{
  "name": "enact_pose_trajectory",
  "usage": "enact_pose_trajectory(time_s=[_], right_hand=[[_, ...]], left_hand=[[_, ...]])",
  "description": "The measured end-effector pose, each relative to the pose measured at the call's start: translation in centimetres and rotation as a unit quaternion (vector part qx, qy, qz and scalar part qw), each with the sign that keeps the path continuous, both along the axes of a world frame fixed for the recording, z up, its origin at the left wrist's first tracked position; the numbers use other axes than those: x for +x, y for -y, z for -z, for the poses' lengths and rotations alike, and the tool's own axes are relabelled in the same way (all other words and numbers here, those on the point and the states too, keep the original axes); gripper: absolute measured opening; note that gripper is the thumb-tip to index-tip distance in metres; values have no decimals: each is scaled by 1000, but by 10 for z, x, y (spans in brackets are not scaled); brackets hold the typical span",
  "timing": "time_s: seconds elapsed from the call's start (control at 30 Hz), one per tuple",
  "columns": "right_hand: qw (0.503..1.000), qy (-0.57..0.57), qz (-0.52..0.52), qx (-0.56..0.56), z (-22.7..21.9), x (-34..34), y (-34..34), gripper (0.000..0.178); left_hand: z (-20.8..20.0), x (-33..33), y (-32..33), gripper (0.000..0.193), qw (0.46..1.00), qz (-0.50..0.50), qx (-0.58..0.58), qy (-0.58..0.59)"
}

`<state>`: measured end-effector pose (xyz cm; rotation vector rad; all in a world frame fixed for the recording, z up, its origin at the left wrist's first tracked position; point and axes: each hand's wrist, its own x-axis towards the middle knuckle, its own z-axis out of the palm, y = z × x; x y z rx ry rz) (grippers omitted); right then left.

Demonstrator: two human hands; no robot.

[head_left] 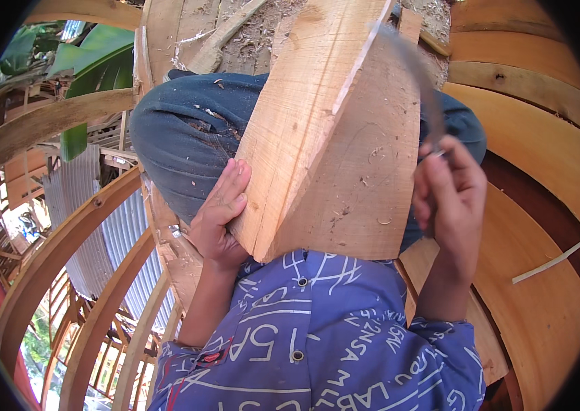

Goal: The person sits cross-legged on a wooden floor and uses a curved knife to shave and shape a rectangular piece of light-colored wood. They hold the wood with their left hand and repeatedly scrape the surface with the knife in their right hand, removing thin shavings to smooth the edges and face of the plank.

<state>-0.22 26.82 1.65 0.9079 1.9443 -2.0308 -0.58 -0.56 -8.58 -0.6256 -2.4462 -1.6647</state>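
Observation:
A thick, light-brown wooden plank (pixel 297 116) stands tilted on its edge over my lap. Beneath it, a second, wider board (pixel 358 185) lies across my thighs with wood chips on it. My left hand (pixel 220 216) grips the plank's lower left side, fingers along the edge and thumb on the near corner. In my closed right hand (pixel 451 192) is a machete (pixel 421 75), its long blade smeared by motion and slanting up and left toward the plank's far right edge. The fingers hide its handle.
Wood shavings and offcuts (pixel 225 38) litter the boards ahead of my knees. Curved timber ribs (pixel 74 257) rise on the left, with corrugated metal sheets (pixel 84 205) beyond. Planked walls (pixel 530 130) curve up on the right, where a thin strip of wood (pixel 550 261) lies.

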Motion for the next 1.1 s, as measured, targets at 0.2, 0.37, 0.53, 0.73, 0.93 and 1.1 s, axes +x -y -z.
enact_pose_trajectory(time_s=[0.2, 0.37, 0.53, 0.73, 0.93, 1.1], right_hand=[[979, -122, 151, 65, -17, 6, -69, 19], [974, 33, -189, -117, -18, 8, -30, 13], [992, 31, -121, -20, -10, 4, -22, 17], [979, -132, 139, 73, -20, 8, -84, 19], [976, 88, -164, -113, -25, 3, -29, 14], [990, 46, -130, -19, -13, 7, -14, 17]], left_hand=[[0, -4, -4, 23, 999, 21, -3, -29], [-2, 2, -3, 25, 999, 4, -33, -39], [-10, 2, -7, 22, 997, 13, -54, -45], [-8, 0, -6, 21, 999, 4, -28, -35], [-13, 5, -7, 24, 998, -2, -46, -34], [-16, -1, -16, 26, 998, -3, -57, -36]])
